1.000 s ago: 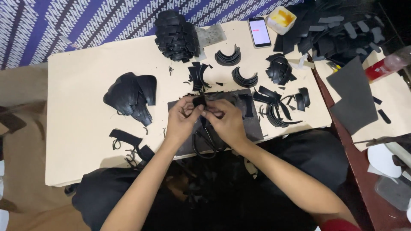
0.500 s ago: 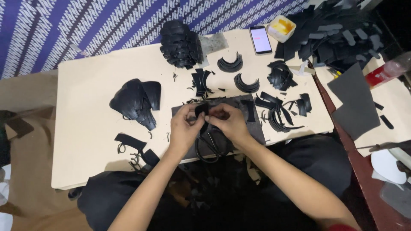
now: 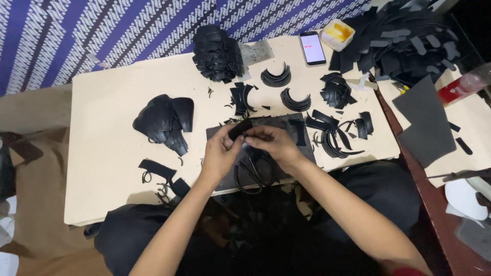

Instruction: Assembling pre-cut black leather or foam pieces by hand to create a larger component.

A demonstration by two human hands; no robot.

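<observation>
My left hand (image 3: 221, 152) and my right hand (image 3: 272, 143) meet over a dark cutting mat (image 3: 303, 134) at the near edge of a low cream table (image 3: 105, 163). Together they pinch a small black leather piece (image 3: 239, 129), the left hand at its lower end and the right fingers at its side. Black scissors (image 3: 254, 174) lie on the mat just below my hands, partly hidden by the right wrist.
Piles of black cut pieces lie around: a fan-shaped pile (image 3: 164, 121) at left, a tall stack (image 3: 217, 53) at the back, curved strips (image 3: 332, 134) at right. A phone (image 3: 312, 48) and a yellow tub (image 3: 338, 33) sit at the back. A second table (image 3: 429, 120) holds dark sheets.
Both hands have kept working the same black piece; the view has shifted slightly, so the table sits a little lower and further right in the frame.
</observation>
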